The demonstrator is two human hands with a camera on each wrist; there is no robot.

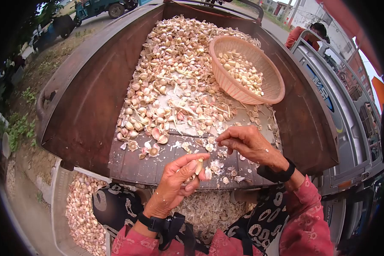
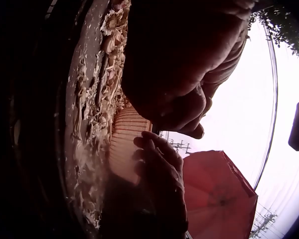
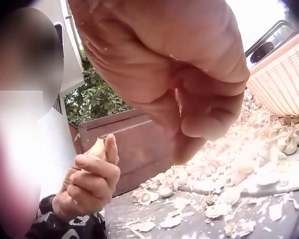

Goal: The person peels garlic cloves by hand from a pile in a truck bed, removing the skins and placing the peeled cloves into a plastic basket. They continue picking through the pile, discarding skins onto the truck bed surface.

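We record the left hand (image 1: 175, 181) low in the head view, at about 6 o'clock from the heap, wrist strapped in black and palm turned inward. Its fingers are curled round a garlic clove (image 1: 199, 165), thumb laid along the top and the forefinger pressed beside it. The right-wrist view confirms this: the same fist is closed, the clove (image 3: 98, 148) sticking up between thumb and forefinger.

We note the right hand (image 1: 247, 143) at about 2 o'clock from the left hand, reaching leftward over the bed floor, back of the hand up. Thumb and forefinger tips meet in a pinch at its left end; what they pinch is too small for us to tell, perhaps a scrap of skin. The remaining fingers are bent under. The two hands are near but apart.

The clove is pale cream with a tan tint, elongated, tip up, partly covered by the fingers.

The garlic heap (image 1: 170, 85) spreads from 12 o'clock down to the hands across the rusty metal truck bed (image 1: 89, 106), a mix of pinkish-white cloves and papery husks. A pink plastic basket (image 1: 269, 85) lies tilted at about 1 o'clock on the heap, holding cloves. Loose skins (image 1: 209, 209) lie below the bed edge by the person's lap
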